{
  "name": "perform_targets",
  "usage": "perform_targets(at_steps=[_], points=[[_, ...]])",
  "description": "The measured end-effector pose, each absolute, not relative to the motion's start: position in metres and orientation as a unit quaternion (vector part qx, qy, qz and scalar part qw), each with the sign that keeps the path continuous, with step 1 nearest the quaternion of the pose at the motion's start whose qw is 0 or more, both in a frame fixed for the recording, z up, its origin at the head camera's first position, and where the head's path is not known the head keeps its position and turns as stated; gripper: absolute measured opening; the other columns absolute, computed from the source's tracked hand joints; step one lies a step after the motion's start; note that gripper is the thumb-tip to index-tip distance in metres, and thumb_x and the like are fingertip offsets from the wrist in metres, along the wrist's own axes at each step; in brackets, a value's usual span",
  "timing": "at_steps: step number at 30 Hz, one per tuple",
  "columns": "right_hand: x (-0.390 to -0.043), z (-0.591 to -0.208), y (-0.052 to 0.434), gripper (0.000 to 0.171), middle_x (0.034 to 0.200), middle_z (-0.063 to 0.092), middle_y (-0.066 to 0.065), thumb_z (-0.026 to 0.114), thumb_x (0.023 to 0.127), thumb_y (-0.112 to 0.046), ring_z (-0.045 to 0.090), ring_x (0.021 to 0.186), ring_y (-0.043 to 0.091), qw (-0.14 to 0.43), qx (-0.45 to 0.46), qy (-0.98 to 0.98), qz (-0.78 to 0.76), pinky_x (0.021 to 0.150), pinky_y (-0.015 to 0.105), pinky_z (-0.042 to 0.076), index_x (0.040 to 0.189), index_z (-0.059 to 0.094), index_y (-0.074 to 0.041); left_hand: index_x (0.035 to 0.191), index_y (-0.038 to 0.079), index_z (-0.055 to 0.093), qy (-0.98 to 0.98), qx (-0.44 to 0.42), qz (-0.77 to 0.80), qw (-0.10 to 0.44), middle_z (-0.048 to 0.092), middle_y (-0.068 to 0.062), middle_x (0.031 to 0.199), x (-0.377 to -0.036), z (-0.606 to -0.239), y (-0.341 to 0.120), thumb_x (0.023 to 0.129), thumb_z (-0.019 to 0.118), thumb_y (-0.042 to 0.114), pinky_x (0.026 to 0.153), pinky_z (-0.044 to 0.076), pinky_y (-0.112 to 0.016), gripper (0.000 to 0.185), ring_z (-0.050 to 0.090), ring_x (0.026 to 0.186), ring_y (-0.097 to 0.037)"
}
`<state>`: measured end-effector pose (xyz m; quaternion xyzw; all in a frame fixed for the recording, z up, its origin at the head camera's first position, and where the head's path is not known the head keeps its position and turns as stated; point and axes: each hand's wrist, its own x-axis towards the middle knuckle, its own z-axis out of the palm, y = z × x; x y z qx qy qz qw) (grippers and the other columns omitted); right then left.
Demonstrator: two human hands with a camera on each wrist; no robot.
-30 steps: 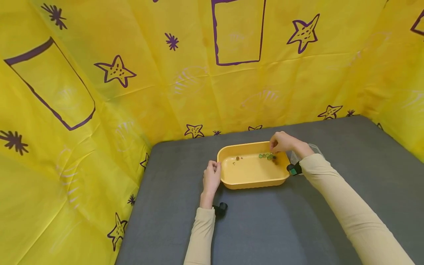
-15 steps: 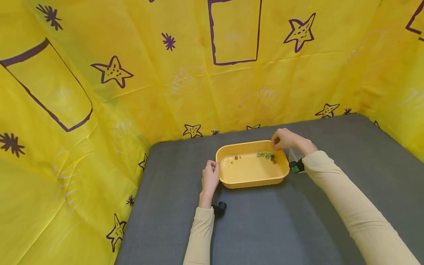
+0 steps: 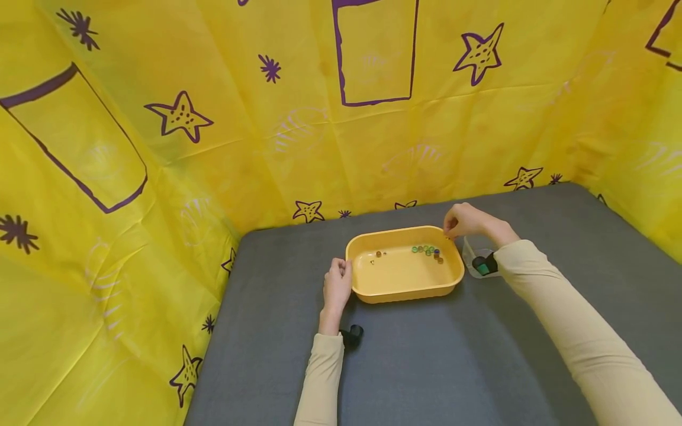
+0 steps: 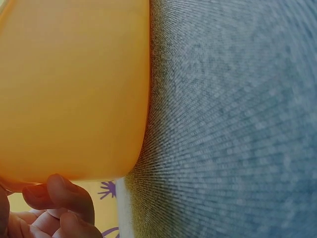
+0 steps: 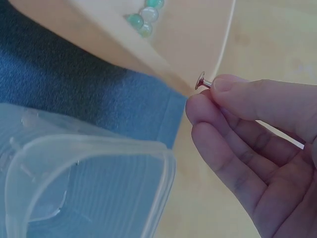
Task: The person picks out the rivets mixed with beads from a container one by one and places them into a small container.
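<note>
A yellow plastic tray (image 3: 403, 288) sits on the grey mat, with several small green and brown beads (image 3: 426, 251) along its far side. My left hand (image 3: 338, 286) holds the tray's left end with curled fingers (image 4: 62, 197) against its wall (image 4: 74, 89). My right hand (image 3: 462, 219) hovers over the tray's far right corner. In the right wrist view its thumb and forefinger pinch a tiny pin-like piece (image 5: 202, 81) just past the tray's rim (image 5: 224, 44). The beads (image 5: 143, 19) lie behind it.
A clear plastic container (image 3: 476, 258) stands on the mat right of the tray, below my right wrist; its rim (image 5: 89, 148) fills the right wrist view's lower left. Yellow star-printed sheeting walls in the grey mat (image 3: 426, 355) at the back and sides.
My right hand has lifted off the beads and moved right and back to the tray's far right corner. The left hand and the tray have stayed put.
</note>
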<state>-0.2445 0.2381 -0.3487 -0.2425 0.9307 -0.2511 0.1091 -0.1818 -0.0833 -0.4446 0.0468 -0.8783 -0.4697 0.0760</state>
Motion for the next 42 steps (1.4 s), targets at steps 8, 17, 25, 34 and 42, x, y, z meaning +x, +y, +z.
perform_targets(at_steps=[8, 17, 25, 34, 42], points=[[-0.243, -0.349, 0.249, 0.006, 0.066, 0.062, 0.002, 0.066, 0.078, 0.002, 0.054, 0.057, 0.013, 0.099, -0.248, 0.934, -0.238, 0.056, 0.029, 0.045, 0.073, 0.067, -0.002, 0.091, 0.006, 0.053, -0.880, 0.047, -0.465, 0.079, 0.047, -0.002, 0.067, -0.183, -0.446, -0.084, 0.095, 0.050, 0.027, 0.052, 0.034, -0.028, 0.021, 0.044, 0.055, -0.016], [-0.237, -0.345, 0.265, 0.007, 0.067, 0.062, 0.003, 0.064, 0.078, 0.002, 0.052, 0.058, 0.013, 0.103, -0.231, 0.938, -0.235, 0.057, 0.030, 0.044, 0.073, 0.067, -0.002, 0.091, 0.006, 0.052, -0.877, 0.042, -0.472, 0.073, 0.046, -0.002, 0.068, -0.182, -0.446, -0.084, 0.096, 0.050, 0.026, 0.051, 0.034, -0.027, 0.021, 0.043, 0.055, -0.015], [-0.232, -0.345, 0.274, 0.008, 0.063, 0.061, 0.003, 0.063, 0.076, 0.004, 0.050, 0.056, 0.013, 0.094, -0.226, 0.941, -0.234, 0.056, 0.029, 0.042, 0.070, 0.065, -0.001, 0.090, 0.005, 0.052, -0.881, 0.042, -0.465, 0.079, 0.048, -0.002, 0.067, -0.183, -0.446, -0.084, 0.096, 0.049, 0.026, 0.051, 0.034, -0.028, 0.022, 0.044, 0.055, -0.016], [-0.231, -0.348, 0.280, 0.007, 0.062, 0.060, 0.002, 0.063, 0.076, 0.004, 0.051, 0.057, 0.014, 0.107, -0.206, 0.944, -0.235, 0.055, 0.030, 0.041, 0.071, 0.064, -0.001, 0.090, 0.006, 0.052, -0.880, 0.044, -0.466, 0.079, 0.047, -0.002, 0.067, -0.183, -0.447, -0.084, 0.096, 0.050, 0.026, 0.051, 0.034, -0.028, 0.021, 0.044, 0.055, -0.015], [-0.230, -0.348, 0.280, 0.007, 0.062, 0.059, 0.002, 0.063, 0.078, 0.001, 0.049, 0.057, 0.014, 0.111, -0.204, 0.944, -0.232, 0.056, 0.030, 0.041, 0.072, 0.064, -0.001, 0.091, 0.006, 0.052, -0.879, 0.043, -0.468, 0.078, 0.047, -0.002, 0.067, -0.183, -0.446, -0.083, 0.096, 0.050, 0.026, 0.051, 0.034, -0.027, 0.021, 0.044, 0.055, -0.015]])
